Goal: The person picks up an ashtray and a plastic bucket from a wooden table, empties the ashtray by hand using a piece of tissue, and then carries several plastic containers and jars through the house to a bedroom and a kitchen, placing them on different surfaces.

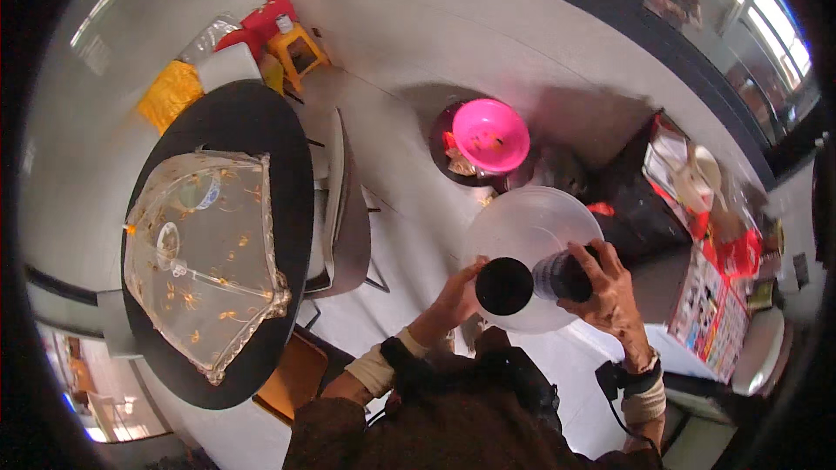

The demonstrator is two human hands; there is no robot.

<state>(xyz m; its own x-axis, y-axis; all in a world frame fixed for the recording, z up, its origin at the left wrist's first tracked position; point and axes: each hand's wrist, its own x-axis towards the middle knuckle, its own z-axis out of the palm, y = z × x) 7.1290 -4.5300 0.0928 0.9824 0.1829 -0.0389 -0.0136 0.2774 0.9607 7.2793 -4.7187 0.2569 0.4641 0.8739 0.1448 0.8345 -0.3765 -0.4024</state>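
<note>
My left hand [459,294] holds a round black-topped object [503,286], perhaps a cup or canister seen from above. A dark cylindrical container [552,275] with a patterned grey side is in my right hand [606,294], fingers wrapped over its black end. The two objects are side by side, almost touching. Beneath them is a wide, round, translucent plastic piece [516,225], a tub or lid; I cannot tell which. My palms hide the outer sides of both objects.
On my left, a mesh food cover [248,241] stands over dishes on a black oval table [222,117], with a chair [343,222] alongside. Ahead is a pink basin [491,134]. Black bags [627,209] and a printed cardboard box [708,313] lie to my right.
</note>
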